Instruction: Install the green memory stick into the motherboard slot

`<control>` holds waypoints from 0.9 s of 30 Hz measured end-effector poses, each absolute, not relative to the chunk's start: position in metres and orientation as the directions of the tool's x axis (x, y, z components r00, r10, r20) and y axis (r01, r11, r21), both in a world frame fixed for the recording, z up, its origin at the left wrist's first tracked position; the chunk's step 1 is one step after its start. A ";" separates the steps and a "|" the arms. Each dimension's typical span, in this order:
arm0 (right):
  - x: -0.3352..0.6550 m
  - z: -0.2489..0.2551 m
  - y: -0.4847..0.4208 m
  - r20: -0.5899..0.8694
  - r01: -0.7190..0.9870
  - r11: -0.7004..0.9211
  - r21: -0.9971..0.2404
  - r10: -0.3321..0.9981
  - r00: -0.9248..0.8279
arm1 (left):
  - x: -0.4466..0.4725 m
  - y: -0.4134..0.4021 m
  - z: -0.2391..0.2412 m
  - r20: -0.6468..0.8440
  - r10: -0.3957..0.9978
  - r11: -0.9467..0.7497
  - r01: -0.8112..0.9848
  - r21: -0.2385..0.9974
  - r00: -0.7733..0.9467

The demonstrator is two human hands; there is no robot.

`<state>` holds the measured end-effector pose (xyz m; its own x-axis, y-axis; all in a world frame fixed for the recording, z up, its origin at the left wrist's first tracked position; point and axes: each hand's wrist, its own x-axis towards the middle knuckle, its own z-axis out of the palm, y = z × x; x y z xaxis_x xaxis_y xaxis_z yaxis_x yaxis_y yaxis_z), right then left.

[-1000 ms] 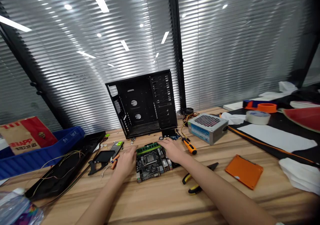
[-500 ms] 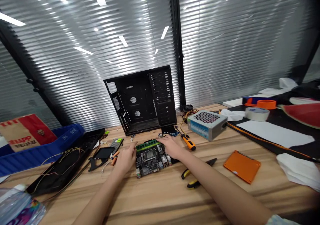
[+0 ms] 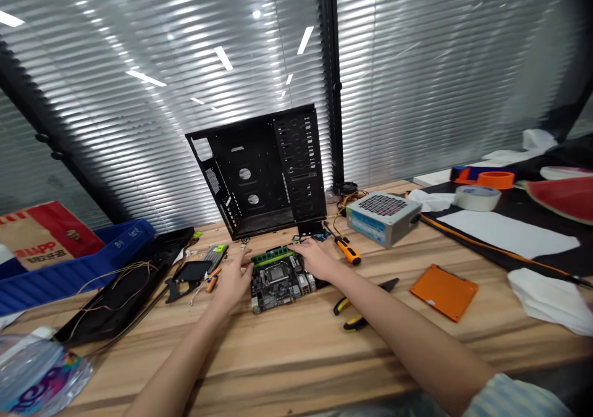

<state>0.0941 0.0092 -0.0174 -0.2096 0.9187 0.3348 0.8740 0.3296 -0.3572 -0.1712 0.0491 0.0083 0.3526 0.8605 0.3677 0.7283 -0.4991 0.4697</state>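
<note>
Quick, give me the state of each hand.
Left hand: open, fingers on the motherboard edge.
Right hand: open, resting on the motherboard's far right side.

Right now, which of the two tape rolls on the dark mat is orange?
The far tape roll, flat beside a blue object. The nearer tape roll is whitish and lies closer to the power supply.

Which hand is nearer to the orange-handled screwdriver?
Right. The right hand lies on the motherboard's right side, just left of the screwdriver; the left hand is at the board's left edge, farther away.
</note>
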 end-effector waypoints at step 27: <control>0.094 -0.020 0.011 0.350 0.898 0.334 -0.285 0.909 -0.227 | -0.171 0.045 0.012 0.393 0.834 -0.525 0.774 0.354 0.386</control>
